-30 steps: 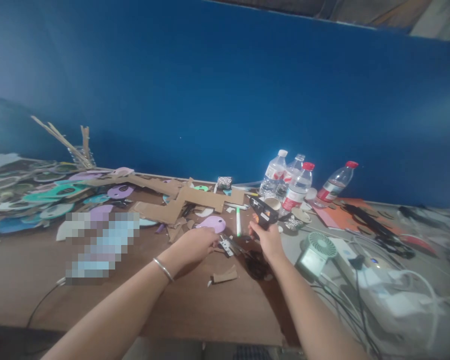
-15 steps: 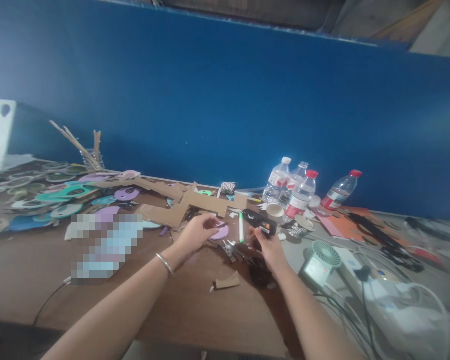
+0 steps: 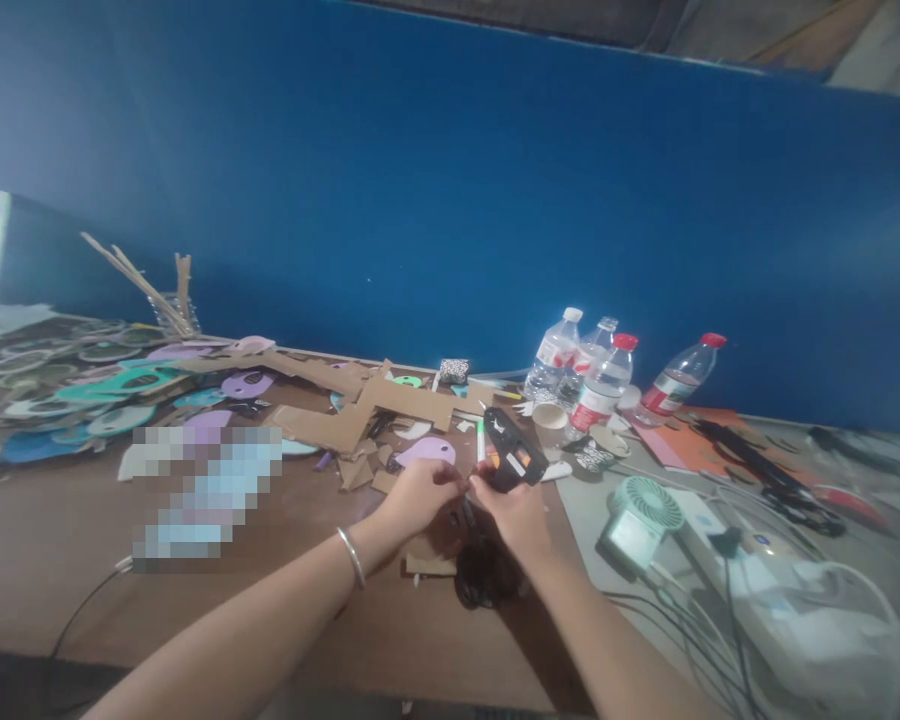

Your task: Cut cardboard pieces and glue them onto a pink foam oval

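Blue wall (image 3: 420,200) behind — right hand (image 3: 519,518) grips a black glue gun (image 3: 508,445).

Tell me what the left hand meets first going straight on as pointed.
Most likely the right hand: its fingertips sit just ahead of those of the left hand, though depth leaves any gap unclear. The right hand holds the black plastic glue gun.

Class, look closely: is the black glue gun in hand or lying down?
In hand: the right hand holds the black glue gun at its near end, nozzle pointing away from the person.
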The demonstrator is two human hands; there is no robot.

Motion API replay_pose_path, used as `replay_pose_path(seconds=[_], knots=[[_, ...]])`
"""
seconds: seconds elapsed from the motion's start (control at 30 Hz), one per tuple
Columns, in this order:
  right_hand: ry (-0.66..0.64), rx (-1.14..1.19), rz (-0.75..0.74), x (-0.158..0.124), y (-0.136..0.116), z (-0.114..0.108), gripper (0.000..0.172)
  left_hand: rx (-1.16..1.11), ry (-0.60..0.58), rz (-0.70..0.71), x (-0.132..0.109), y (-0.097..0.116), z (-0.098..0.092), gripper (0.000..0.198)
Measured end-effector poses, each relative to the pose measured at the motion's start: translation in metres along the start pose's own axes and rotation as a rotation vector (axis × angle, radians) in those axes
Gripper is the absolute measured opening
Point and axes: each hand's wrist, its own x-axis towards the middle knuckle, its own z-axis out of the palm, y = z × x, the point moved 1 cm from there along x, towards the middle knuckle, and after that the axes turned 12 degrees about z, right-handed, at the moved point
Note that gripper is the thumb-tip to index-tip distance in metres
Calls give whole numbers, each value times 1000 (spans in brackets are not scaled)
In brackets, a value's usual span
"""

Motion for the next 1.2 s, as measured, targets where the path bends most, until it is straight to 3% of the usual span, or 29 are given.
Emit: replay_pose_path(seconds=[0.13,0.27,0.37,0.57,0.67,0.9,1.07,1.2], knots=[[38,-97,-170,-2,7,2,12,-104,-6,-50,-1,5,2,27],[92,-162,-298,-4,9,3,11,-456,73,-149,-3,7,6,17],[73,-166,-359,-7,1,-1,10,-673,34,-212,-3,5,4,14],[-172,-111,-249,-14,-20,-13,11,-768,-29,-246,-3,8,-7,17],[-224,-108,-223,-15,-19,-15,16,-759,-17,-217,-2,11,-8,19],[-162,-8,-145,-7,-8,-7,12,-538,11,-201,1,5,-9,28],[-88,23,-55,1,-3,-5,15,-53,29,32,-1,13,-12,16],[-63,63,-13,4,1,-3,15,166,28,189,-4,21,-11,14]])
